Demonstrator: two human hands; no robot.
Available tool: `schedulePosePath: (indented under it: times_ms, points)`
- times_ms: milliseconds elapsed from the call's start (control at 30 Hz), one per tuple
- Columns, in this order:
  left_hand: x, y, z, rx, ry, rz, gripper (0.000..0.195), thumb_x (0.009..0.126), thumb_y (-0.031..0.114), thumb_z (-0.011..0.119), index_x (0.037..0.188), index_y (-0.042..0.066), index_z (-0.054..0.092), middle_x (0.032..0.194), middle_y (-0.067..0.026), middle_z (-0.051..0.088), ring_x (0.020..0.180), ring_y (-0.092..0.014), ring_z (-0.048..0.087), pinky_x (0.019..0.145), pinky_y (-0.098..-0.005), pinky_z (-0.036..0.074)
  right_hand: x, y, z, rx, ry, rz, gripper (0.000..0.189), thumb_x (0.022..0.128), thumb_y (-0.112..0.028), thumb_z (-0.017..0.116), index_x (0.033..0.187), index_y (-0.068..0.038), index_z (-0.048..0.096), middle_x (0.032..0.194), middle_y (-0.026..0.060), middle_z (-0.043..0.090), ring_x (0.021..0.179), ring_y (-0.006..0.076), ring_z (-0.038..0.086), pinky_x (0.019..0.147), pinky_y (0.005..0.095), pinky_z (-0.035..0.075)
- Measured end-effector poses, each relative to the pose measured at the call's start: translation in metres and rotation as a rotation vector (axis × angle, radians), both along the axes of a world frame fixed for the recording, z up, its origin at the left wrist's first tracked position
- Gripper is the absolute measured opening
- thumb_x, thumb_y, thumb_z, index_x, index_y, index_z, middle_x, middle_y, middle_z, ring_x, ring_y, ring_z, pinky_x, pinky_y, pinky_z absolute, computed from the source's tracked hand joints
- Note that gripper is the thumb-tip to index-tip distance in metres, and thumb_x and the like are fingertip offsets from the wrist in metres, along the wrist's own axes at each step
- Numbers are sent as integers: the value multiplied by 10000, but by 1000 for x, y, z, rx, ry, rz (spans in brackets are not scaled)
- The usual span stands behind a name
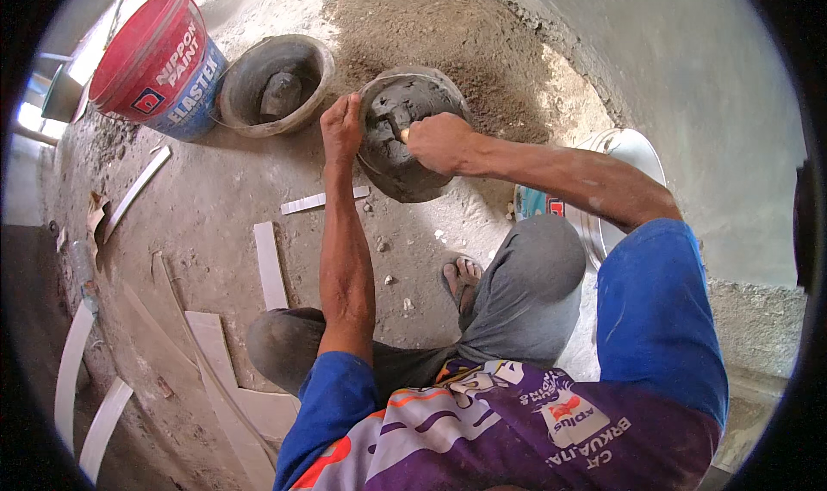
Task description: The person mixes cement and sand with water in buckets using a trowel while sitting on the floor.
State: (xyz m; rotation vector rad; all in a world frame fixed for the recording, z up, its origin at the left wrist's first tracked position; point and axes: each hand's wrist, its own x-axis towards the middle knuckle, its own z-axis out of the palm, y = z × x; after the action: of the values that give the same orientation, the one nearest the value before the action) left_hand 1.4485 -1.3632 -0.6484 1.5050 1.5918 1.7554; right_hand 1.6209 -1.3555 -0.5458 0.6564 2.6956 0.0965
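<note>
Wet grey mortar [413, 103] fills much of a round bucket [423, 190] that tilts in front of me. My left hand [341, 129] grips the bucket's left rim. In my right hand [440, 143] is the wooden handle of a trowel [404, 135], whose blade is mostly sunk in the mortar. Just left of my left hand stands a second dirty bucket [320, 100] with a greyish lump [282, 95] inside.
A red and blue Nippon Paint bucket [158, 71] stands at the upper left. Loose sand [497, 52] is heaped beyond the mortar. A white bucket [630, 152] lies by the plastered wall [711, 103]. Pale strips [271, 265] litter the floor at left.
</note>
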Motion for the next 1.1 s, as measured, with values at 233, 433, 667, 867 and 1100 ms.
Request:
schedulePosePath:
  times_ms: [233,433,667,867,1100]
  points:
    - [-4,7,3,-26,-52,104,303,900,200,483,724,-46,488,605,-143,427,566,-232,373,559,-341,355,65,-4,1,-44,113,-83,213,748,-164,573,887,-3,567,769,170,616,718,324,633,604,414,510]
    - [-22,7,-24,-146,-200,216,316,892,215,489,787,-78,542,640,-101,515,610,-172,416,600,-341,378,134,-68,-67,30,353,-485,317,781,-247,588,972,-23,471,817,184,601,749,340,621,630,429,494]
    - [-18,6,-33,-159,-334,339,343,866,248,518,806,-86,569,630,-154,533,585,-209,429,595,-369,384,197,-149,-134,-298,161,-1165,300,794,-176,570,1008,-8,444,803,232,595,725,384,604,632,437,484]
    - [-18,7,-39,-191,-393,400,346,856,256,530,801,-82,577,617,-109,529,587,-184,422,589,-357,383,273,-188,-156,-195,460,-1109,266,795,-142,561,992,4,457,800,249,590,722,406,595,634,438,482]
    - [-12,-5,-22,-155,-323,341,315,864,223,523,743,-67,551,598,-126,486,580,-178,431,581,-337,391,233,-186,-59,-171,749,-1014,206,794,-70,532,988,-5,524,844,260,579,808,421,573,692,429,467]
